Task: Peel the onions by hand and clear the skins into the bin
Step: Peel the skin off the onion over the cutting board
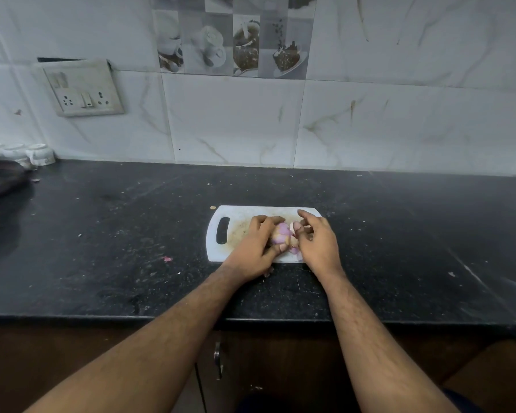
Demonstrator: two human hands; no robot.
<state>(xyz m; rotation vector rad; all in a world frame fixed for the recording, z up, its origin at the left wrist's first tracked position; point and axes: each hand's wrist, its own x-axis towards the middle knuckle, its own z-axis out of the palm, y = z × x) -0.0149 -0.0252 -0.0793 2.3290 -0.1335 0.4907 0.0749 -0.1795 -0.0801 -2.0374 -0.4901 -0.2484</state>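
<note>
While both hands are working over the counter (102, 234), the board (245, 214) is sitting mid-counter with the onion (282, 235) on it, near its right end. Left hand (256, 248) is curled round the onion, fingers (265, 220) closing over the top and steadying it. Right hand (318, 242) is pinching at the onion's right side, fingers nearly closed, probably on a strip of skin, though I cannot tell for sure. Advice: keep the left clamping, pull the skin away and down in one strip, dropping it on the board. Loose skins (294, 250) are lying under the hands, mostly hidden. One pink scrap (167, 259) is sitting on the counter. Bin isn't showing anywhere; any other onions aren't showing either.
</note>
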